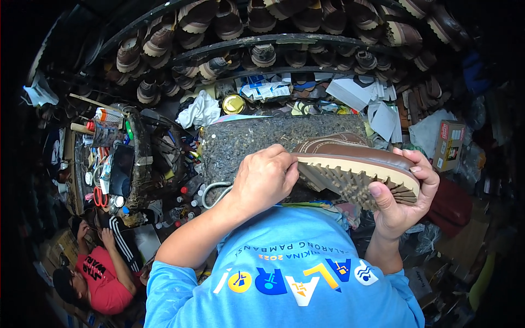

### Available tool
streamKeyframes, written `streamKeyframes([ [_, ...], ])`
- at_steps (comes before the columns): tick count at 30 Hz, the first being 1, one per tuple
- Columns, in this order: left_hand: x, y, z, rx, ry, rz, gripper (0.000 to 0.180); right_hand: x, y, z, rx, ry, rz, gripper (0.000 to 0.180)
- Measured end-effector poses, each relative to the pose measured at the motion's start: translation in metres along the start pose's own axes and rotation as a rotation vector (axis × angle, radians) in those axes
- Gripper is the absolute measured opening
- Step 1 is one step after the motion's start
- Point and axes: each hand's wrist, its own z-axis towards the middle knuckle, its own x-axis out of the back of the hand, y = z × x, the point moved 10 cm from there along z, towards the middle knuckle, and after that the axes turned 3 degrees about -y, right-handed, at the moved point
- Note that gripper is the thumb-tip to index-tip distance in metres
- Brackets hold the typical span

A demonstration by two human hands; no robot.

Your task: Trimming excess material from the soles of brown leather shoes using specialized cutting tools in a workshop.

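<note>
One brown shoe [355, 158], lugged sole up, held over one speckled slab [262, 139]. Two hands: left hand [265, 177] closed at the heel, right hand [404, 197] clamped round the toe. Racks [262, 38] of shoes above.

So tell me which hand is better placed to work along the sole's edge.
Probably the left hand: its closed fingers already sit on the heel end of the brown shoe, while the right hand grips the toe, steadying it.

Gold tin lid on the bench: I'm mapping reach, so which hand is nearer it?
Left. The left hand grips the brown shoe at its end below the gold tin lid; the right hand holds the shoe's far end.
</note>
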Motion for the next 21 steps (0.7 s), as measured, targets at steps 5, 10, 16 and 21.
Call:
streamKeyframes([
  [5,-0.005,0.006,0.014,-0.045,-0.12,0.177,0.01,-0.001,-0.002,0.001,0.013,-0.009,-0.017,0.069],
  [10,0.012,-0.045,0.008,0.156,-0.051,0.152,0.014,0.001,0.001,0.001,-0.01,0.015,0.004,0.069],
  [16,0.001,-0.027,-0.011,0.131,-0.153,-0.078,0.016,0.0,0.0,0.003,-0.024,0.023,0.0,0.069],
  [21,-0.005,-0.013,-0.007,0.099,-0.15,0.001,0.014,-0.006,-0.002,0.004,0.001,0.001,-0.018,0.07],
])
